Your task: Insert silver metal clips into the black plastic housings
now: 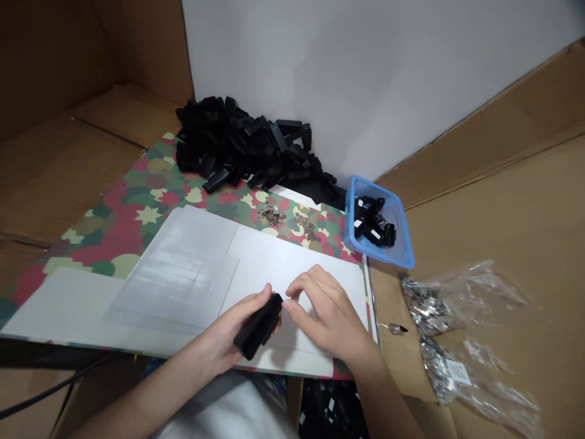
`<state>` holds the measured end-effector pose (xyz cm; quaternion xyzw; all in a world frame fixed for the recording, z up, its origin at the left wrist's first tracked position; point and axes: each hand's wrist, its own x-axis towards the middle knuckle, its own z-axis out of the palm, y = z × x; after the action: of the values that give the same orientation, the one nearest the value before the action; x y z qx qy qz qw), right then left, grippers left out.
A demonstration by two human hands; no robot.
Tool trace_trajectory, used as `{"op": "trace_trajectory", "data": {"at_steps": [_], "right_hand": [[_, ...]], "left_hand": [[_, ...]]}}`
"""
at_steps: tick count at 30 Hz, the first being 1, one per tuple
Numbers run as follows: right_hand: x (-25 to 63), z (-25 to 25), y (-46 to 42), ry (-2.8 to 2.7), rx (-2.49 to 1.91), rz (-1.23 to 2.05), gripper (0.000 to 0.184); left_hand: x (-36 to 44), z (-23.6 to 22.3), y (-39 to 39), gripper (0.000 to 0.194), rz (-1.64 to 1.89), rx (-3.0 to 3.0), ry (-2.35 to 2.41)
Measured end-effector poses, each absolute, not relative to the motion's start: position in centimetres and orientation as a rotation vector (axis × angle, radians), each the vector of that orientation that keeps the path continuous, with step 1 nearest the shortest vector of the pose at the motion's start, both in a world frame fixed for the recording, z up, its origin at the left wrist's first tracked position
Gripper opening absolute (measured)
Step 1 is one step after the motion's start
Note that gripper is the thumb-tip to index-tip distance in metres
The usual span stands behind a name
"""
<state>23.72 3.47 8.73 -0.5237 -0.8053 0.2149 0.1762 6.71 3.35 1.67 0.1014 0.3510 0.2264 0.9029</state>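
Note:
My left hand (235, 329) is wrapped around a black plastic casing (259, 326), a long narrow piece held at a slant above the white paper. Its upper end points away from me, towards my right hand (322, 311). The thumb and index fingertips of that right hand are close together in a pinch beside the casing's upper end. Whatever may be between them is too small to make out. Beyond the hands, two small heaps of tiny metal parts (271, 214) lie on the patterned tabletop (158, 195).
A large pile of black casings (247, 143) rests against the white wall. The blue basket (406, 244) at right holds several black pieces with white labels. Clear bags of metal parts (434, 311) lie on cardboard at right. White sheets (183, 268) cover the tabletop's front. More black pieces (331, 408) are below its edge.

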Motion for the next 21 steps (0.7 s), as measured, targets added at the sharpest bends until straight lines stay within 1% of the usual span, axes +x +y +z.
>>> {"op": "trace_trajectory", "data": {"at_steps": [3, 5, 8, 11, 13, 16, 19, 21], "right_hand": [[23.8, 8.0, 3.9, -2.171, -1.560, 0.717, 0.009], [24.2, 7.1, 4.0, -2.013, -1.616, 0.768, 0.009], [25.0, 5.7, 3.8, -1.820, -1.701, 0.824, 0.011], [25.8, 4.5, 3.4, -1.777, -1.769, 0.823, 0.013], [26.3, 4.0, 3.2, -1.803, -1.803, 0.796, 0.015], [26.5, 3.6, 3.0, -1.915, -1.868, 0.686, 0.016], [25.3, 3.1, 3.0, -2.127, -1.890, 0.510, 0.010], [23.8, 2.5, 2.9, -2.265, -1.846, 0.403, 0.005]], "left_hand": [[6.3, 2.5, 3.7, 0.054, 0.491, 0.474, 0.783], [5.9, 3.2, 4.4, 0.051, 0.561, 0.834, 0.862], [5.6, 3.7, 6.1, 0.044, 0.679, 1.424, 1.190], [5.2, 3.6, 7.6, 0.039, 0.694, 1.636, 1.393], [4.5, 3.5, 8.0, 0.036, 0.738, 1.498, 1.315], [2.9, 3.3, 7.9, 0.030, 0.856, 0.936, 1.159], [1.6, 2.8, 7.6, 0.024, 0.943, 0.339, 1.057], [1.2, 2.2, 7.5, 0.018, 0.974, 0.136, 0.943]]}}
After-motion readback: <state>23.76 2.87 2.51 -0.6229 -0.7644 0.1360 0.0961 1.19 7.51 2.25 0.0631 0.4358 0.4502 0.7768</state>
